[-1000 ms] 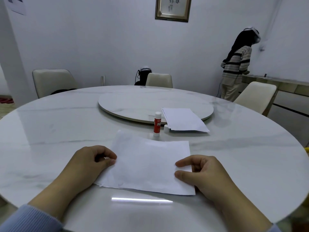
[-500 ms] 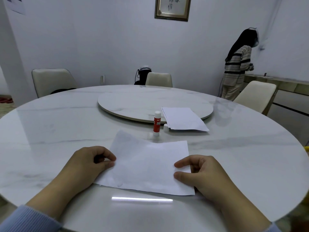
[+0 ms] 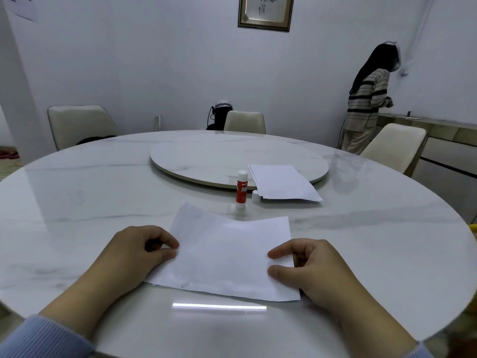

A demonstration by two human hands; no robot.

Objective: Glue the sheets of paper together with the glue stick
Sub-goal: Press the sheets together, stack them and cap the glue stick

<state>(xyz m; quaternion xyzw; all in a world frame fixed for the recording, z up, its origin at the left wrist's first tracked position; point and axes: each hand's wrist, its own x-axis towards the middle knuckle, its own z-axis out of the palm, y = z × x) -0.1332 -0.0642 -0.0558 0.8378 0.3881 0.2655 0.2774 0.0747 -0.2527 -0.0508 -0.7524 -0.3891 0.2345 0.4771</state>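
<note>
On table (image 3: 77,202), hands' grip (image 3: 134,254) on sheet (image 3: 227,254)

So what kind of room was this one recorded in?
Probably a dining or meeting room: a large round marble table with a turntable at its centre, padded chairs around it, and a sideboard along the wall.

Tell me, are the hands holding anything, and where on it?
Yes: the sheet of paper. The left hand pinches its left edge, the right hand its right edge.
</note>
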